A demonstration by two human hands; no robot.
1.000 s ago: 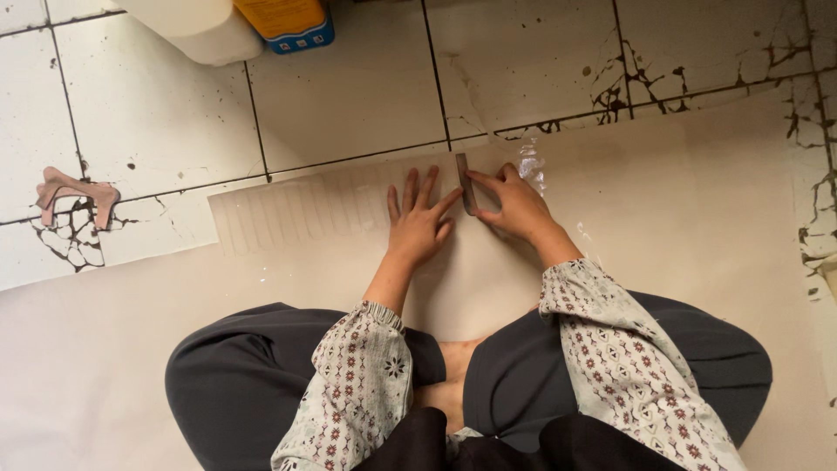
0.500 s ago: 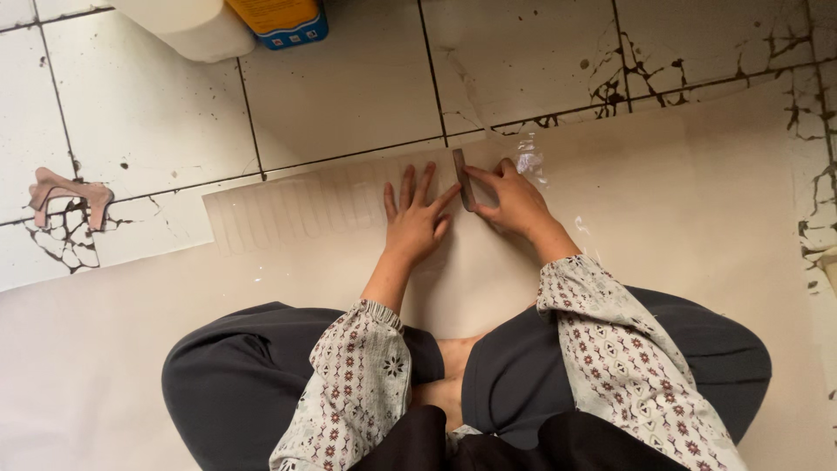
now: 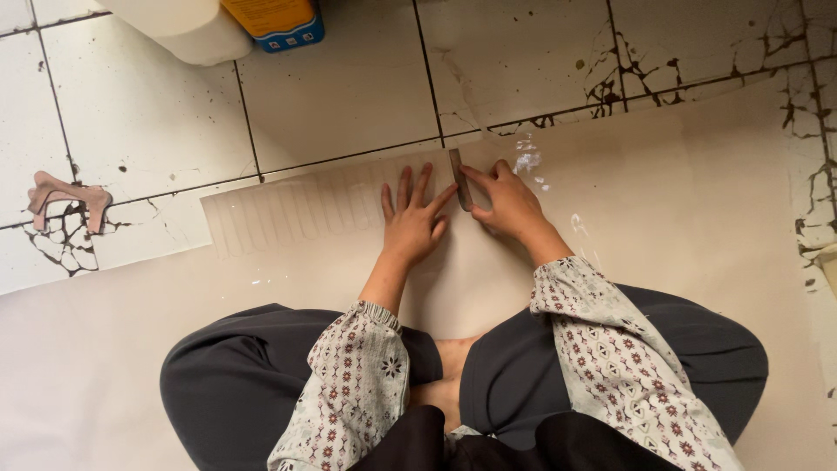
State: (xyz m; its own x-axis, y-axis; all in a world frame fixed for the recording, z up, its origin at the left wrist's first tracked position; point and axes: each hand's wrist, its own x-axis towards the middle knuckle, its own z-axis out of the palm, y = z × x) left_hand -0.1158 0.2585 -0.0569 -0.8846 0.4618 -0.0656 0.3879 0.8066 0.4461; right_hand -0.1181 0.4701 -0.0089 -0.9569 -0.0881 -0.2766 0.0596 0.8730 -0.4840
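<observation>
**Beige sheet pressed flat and scored on a cracked tile floor**

Beige sheet material (image 3: 663,218) covers white tiles (image 3: 349,87) in front of a seated person. Left hand (image 3: 414,222) lies flat on the sheet, fingers released and spread wide. Right hand (image 3: 510,205) grasps a thin dark strip-like tool (image 3: 459,179), pinched between thumb and fingertips. That tool stands just beside the left index fingertip, touching the sheet's far edge. Left of the spread fingers, a row of parallel creases (image 3: 296,209) marks the sheet. Beyond the fingertips sit a white container (image 3: 187,30) and a yellow-and-blue box (image 3: 279,22).
</observation>
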